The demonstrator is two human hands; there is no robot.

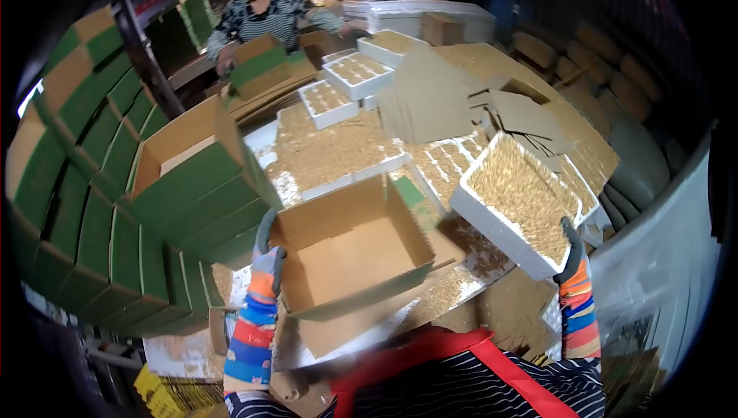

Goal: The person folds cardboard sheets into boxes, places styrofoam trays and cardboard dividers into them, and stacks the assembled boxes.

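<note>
Over the near right part of the table, the right hand (570, 253) holds a white tray (507, 218) heaped with pale, straw-coloured grains. That hand is clamped on the lower right end, thumb over the rim and fingers outside. The tray's long axis runs aslant, from a far corner at upper left down to the gloved hand at lower right; its open top faces up and leans toward the wearer, and one long wall shows along the near left side.

Just beside it on the left stands an open box (361, 257), brown inside and green outside, its mouth upward. Its long axis runs from left to right, the right end set a little farther off. The left hand (269, 233) lies along the left end wall; its fingers are dark and small in view, so I cannot fairly tell whether they grip the edge or only press it.

Beyond the box, further filled trays (359, 72) are stacked near a leaning cardboard sheet (427, 95). Green boxes (100, 157) rise in piles at left. Across the table, another person (265, 18) stands with arms spread.
</note>
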